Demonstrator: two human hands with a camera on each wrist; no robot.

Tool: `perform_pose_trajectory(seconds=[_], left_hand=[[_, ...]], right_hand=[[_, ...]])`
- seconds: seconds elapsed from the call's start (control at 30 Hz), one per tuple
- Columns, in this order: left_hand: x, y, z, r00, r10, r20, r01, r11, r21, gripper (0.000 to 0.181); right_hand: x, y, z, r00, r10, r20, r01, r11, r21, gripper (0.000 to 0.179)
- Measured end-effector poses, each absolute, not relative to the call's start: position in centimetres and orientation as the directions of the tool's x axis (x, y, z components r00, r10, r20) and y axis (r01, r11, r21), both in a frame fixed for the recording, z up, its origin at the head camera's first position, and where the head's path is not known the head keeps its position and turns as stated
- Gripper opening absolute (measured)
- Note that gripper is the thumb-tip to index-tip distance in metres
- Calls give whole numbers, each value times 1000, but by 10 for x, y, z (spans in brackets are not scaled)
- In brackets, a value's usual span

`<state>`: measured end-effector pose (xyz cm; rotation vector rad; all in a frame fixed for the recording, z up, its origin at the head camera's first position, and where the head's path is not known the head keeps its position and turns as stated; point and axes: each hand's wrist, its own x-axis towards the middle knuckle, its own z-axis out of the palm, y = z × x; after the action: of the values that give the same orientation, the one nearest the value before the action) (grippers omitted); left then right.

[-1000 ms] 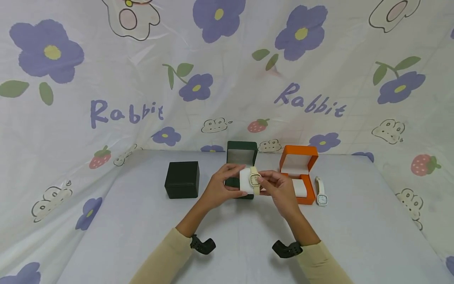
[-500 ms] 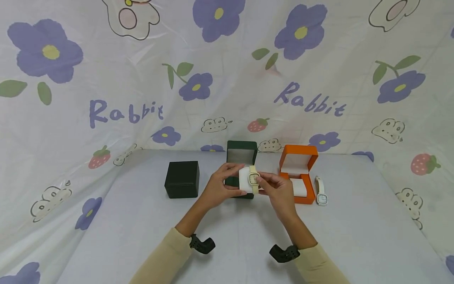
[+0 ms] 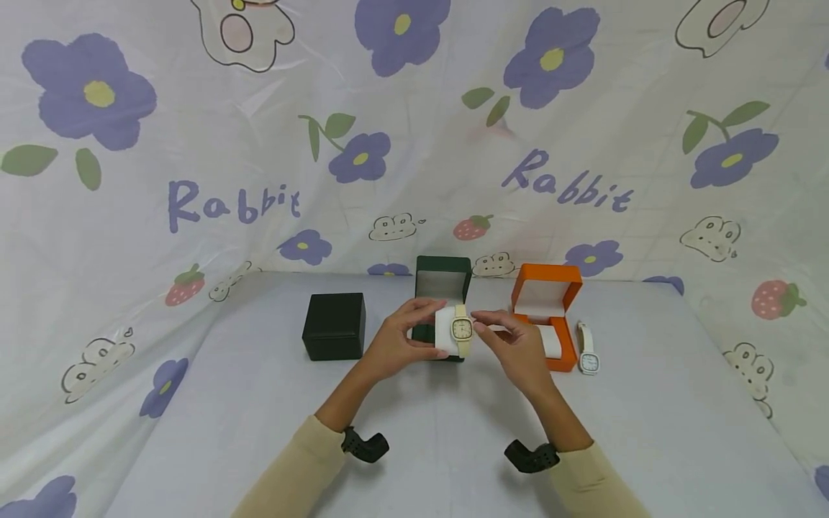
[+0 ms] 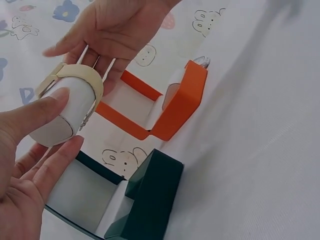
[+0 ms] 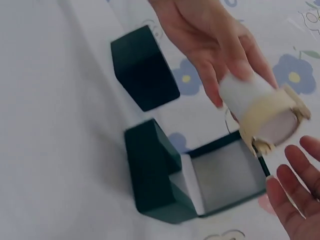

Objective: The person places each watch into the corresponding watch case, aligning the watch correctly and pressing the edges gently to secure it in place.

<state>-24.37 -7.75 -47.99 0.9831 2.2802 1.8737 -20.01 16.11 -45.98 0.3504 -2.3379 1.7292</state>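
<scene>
My left hand (image 3: 396, 344) grips a white watch cushion (image 3: 443, 332) between thumb and fingers, raised over the open dark green box (image 3: 443, 265). A cream wristwatch (image 3: 463, 329) is wrapped round the cushion near its right end, its squarish dial facing up toward me. In the left wrist view the thumb lies along the cushion (image 4: 75, 104) beside the cream strap (image 4: 89, 76). My right hand (image 3: 519, 352) is just right of the watch, its fingers extended and loosely bent. In the right wrist view a gap shows between those fingers (image 5: 295, 180) and the watch.
An orange box (image 3: 549, 273) stands open at the right with a white cushion (image 3: 549, 342) inside. Beside it lies a white wristwatch (image 3: 588, 360). A closed black box (image 3: 334, 327) sits at the left. Patterned cloth (image 3: 414, 144) hangs behind the white-covered table (image 3: 427, 446).
My right hand has let go of the watch's edge and drawn slightly right. The left hand still holds the cushion, with the watch now fully in sight on it.
</scene>
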Motion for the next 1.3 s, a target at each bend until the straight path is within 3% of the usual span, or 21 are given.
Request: perform_pose_trajectory(seconds=[0.07,0.27,0.4,0.6,0.93,1.3], left_hand=[[-243,-79,-477,-797,491,351,439,73,895,82],[-241,-83,-471,-784,514,349,442,67,895,81],[-241,-85,-470,-773,527,354,447,57,893,81],[-238,-83,-468,-761,540,359,448,38,893,82],[-235,-83,-466,-742,580,337,396,-26,918,91],[-233,-83,-468,-747,549,375,423,-43,905,85]], right_hand=[[-202,168,-456,-934,-138,331,-357,287,-889,40],[-204,179,-447,-868,-404,287,-430,324,-842,92],[-204,179,-445,-840,-481,253,-449,352,-821,104],[-203,178,-442,-819,-506,270,-481,349,-804,101],[-201,178,-442,-839,-467,279,-470,364,-804,95],[-199,177,-441,-831,-458,317,-495,348,-796,92]])
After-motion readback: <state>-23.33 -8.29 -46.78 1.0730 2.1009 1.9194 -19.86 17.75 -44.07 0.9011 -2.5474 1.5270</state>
